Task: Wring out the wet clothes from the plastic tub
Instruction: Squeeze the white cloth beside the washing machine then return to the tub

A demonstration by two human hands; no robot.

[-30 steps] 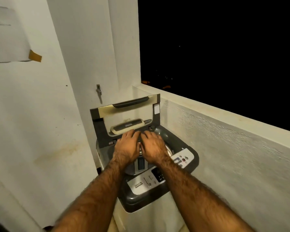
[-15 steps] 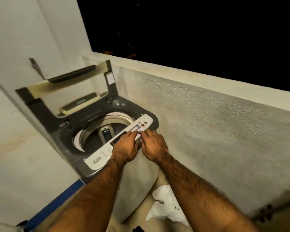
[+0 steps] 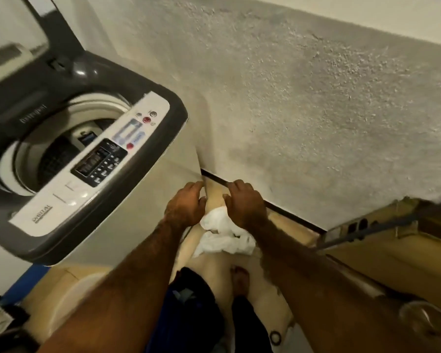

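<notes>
A crumpled white cloth (image 3: 223, 241) lies on the tan floor beside the washing machine. My left hand (image 3: 186, 205) and my right hand (image 3: 245, 203) hover side by side just above its far end, backs up, fingers loosely spread, with nothing seen in them. Whether the fingertips touch the cloth is hidden by the hands. A pale rounded rim (image 3: 61, 289) at the lower left may be the tub; I cannot tell. No wet clothes show there.
A top-loading washing machine (image 3: 99, 159) stands at the left, lid up, drum (image 3: 49, 154) open. A rough plaster wall (image 3: 316, 98) runs behind. A cardboard box (image 3: 392, 240) sits at the right. My bare foot (image 3: 239, 278) stands below the cloth.
The view swung down from the washer's lid and panel to the floor. Both hands left the control panel, dropped beside the machine and moved slightly apart over the white cloth.
</notes>
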